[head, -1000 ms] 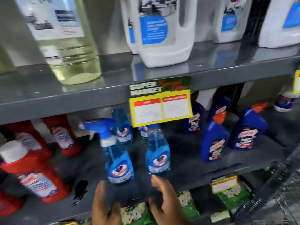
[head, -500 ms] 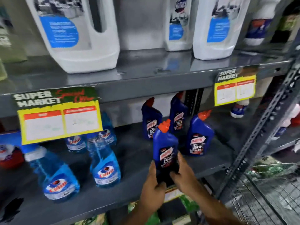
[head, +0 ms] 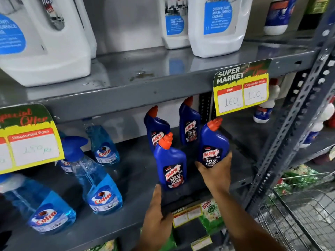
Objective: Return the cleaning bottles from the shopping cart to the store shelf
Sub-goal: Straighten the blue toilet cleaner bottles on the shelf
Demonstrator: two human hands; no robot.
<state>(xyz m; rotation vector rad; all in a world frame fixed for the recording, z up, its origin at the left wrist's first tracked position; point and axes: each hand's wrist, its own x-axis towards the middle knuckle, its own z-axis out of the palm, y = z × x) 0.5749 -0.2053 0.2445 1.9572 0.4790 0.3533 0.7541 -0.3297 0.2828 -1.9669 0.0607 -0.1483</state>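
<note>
Several dark blue Harpic bottles with orange caps stand on the grey middle shelf [head: 137,171]. My right hand [head: 216,172] grips the lower part of the rightmost Harpic bottle [head: 213,140], which tilts slightly. The front Harpic bottle [head: 170,165] stands upright near the shelf's front edge. My left hand [head: 157,212] lies by that edge, with one fingertip at the bottle's lower left corner and nothing in its grasp. Two more Harpic bottles [head: 155,127] [head: 189,124] stand behind. The wire shopping cart [head: 299,223] is at the lower right.
Light blue Colin spray bottles [head: 101,189] [head: 45,212] [head: 104,147] fill the shelf's left half. White cleaner jugs [head: 215,28] sit on the shelf above. Yellow price tags [head: 241,91] [head: 30,140] hang from its edge. A perforated steel post [head: 293,124] bounds the right side.
Both hands held one Harpic bottle at the shelf front. That bottle now stands on the shelf, my left hand has dropped to its base, and my right hand has shifted to the bottle beside it.
</note>
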